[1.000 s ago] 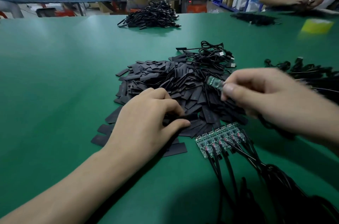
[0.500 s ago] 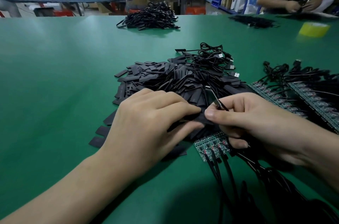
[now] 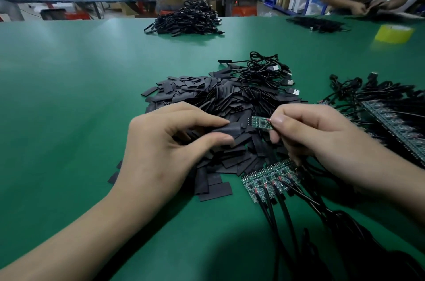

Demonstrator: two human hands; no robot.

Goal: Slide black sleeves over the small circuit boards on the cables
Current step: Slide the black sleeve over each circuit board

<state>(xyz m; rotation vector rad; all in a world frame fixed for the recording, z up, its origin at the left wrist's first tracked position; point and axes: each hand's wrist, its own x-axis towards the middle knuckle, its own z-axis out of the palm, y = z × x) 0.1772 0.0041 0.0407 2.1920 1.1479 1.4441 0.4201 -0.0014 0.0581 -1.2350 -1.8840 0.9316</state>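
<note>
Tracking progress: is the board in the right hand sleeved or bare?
Bare. The circuit board shows its green face; the left hand pinches a black sleeve beside it, not over it.

left hand (image 3: pixel 158 154), right hand (image 3: pixel 322 140): 2 | sleeve pile (image 3: pixel 218 96): 1 | held circuit board (image 3: pixel 261 123): 1 | tape roll (image 3: pixel 393 33): 1

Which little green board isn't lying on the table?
The board pinched by the right hand, held up facing the sleeve in the left hand. The other boards lie in rows on the table.

Left hand (image 3: pixel 161 154) and right hand (image 3: pixel 322 140), both bare, forearms bare too (fingernails trimmed short)
</note>
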